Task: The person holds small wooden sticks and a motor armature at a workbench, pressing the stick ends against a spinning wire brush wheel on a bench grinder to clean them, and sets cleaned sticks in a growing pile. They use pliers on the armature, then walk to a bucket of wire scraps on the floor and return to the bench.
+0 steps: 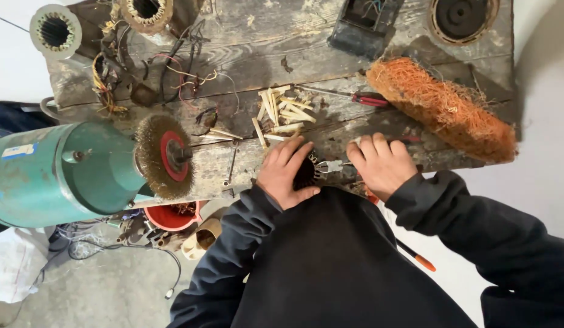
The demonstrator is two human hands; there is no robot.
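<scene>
Head view:
Left hand [286, 172]: we see it curled around a dark round part [305, 173] at the near edge of the bench [245, 54]. The fingers wrap over the top of it, so it is held.
Right hand [382, 165]: it lies just beside the dark part, on its right. The fingers are bent down on the bench. We cannot tell if they grip anything.
Between the hands: small metal pliers [332, 165] lie flat, long way pointing left to right, tip touching the dark part. The right hand is nearer to the handle end.
Sticks [282, 112]: a loose pile of pale flat sticks lies just past the left hand, farther up the bench.
Wire heap [443, 106]: a big orange bundle of thin wire lies past the right hand, slanting away to the right.
Brush wheel [163, 156]: a round wire brush sits on the green motor [57, 173], well apart on the left.
Red bucket [171, 215]: it stands under the bench edge with some bits inside; we cannot tell what they are.
</scene>
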